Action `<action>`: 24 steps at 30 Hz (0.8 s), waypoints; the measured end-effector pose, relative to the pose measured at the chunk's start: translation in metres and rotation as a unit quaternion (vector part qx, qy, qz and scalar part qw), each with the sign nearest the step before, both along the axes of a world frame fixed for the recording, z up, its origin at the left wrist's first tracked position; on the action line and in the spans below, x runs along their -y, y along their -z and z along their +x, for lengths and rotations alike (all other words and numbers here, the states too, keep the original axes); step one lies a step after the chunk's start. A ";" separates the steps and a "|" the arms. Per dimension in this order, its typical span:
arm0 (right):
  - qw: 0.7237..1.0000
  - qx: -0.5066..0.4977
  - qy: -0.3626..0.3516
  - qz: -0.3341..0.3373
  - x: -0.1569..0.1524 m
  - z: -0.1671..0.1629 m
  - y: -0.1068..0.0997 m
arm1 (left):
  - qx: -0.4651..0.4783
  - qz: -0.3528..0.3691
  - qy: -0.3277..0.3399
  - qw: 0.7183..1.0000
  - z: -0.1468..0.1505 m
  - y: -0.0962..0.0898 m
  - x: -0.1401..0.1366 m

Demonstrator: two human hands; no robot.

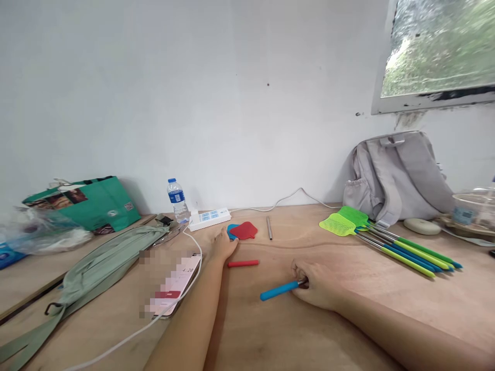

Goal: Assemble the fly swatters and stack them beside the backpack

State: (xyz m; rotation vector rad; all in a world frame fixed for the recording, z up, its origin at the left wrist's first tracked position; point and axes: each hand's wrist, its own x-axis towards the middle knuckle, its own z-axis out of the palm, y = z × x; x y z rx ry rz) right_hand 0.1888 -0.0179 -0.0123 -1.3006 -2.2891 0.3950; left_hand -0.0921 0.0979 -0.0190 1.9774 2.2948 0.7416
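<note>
My left hand (224, 246) reaches forward on the table, its fingers closed at the edge of a blue fly swatter head (232, 232). A red swatter head (244, 230) overlaps that blue one and hides part of it. My right hand (315, 283) is closed around the metal end of a blue fly swatter handle (280, 290), whose blue grip points left. Between the hands lies a short red handle (243, 263). Farther back is a loose metal rod (269, 228). Several assembled fly swatters (402, 250) with green and yellow-green heads lie to the right.
A phone (176, 286), a white cable and a grey-green strap bag (104, 263) lie on the left. Along the wall stand a green bag (104, 203), a water bottle (178, 201), a power strip (210, 219) and a grey backpack (398, 175). A plastic cup (467, 208) is far right.
</note>
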 end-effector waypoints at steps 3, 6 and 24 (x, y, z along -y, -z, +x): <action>1.000 -0.007 0.000 0.003 0.000 0.000 0.000 | -0.014 0.006 -0.009 1.000 0.000 0.000 -0.001; 1.000 -0.009 0.000 0.005 -0.001 0.000 0.001 | -0.026 0.005 -0.020 0.999 -0.001 0.000 -0.001; 1.000 -0.010 0.010 -0.005 -0.003 0.001 0.001 | -0.090 -0.010 -0.011 0.996 0.010 -0.007 0.012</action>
